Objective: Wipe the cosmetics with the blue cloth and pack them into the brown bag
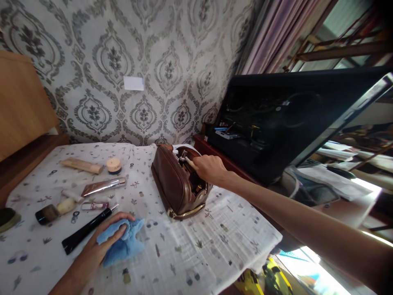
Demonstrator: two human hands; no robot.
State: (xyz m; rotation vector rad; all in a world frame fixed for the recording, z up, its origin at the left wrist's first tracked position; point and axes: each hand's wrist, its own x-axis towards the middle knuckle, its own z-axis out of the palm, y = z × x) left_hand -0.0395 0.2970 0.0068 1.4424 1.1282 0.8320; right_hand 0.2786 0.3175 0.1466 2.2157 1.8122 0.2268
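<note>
A crumpled blue cloth [124, 243] is gripped between the thumb and fingers of my left hand [107, 235], low over the covered table. Beside that hand lies a long black tube [87, 229] with a thin pointed tip. My right hand [210, 169] is at the mouth of an unzipped brown makeup bag [172, 178], its fingers curled. A shiny metallic-topped item [184, 155] shows inside the bag by the fingertips. What the right fingers hold, if anything, is hidden. The bag stands upright, with its gold zipper [187, 214] hanging open toward me.
On the patterned white cloth [172, 262] at left lie a beige tube [81, 165], a peach-lidded jar [113, 165], a shiny pinkish tube [103, 186], a lip gloss [95, 205] and a makeup brush [55, 211]. A large black screen [276, 119] leans at right, beyond the table edge.
</note>
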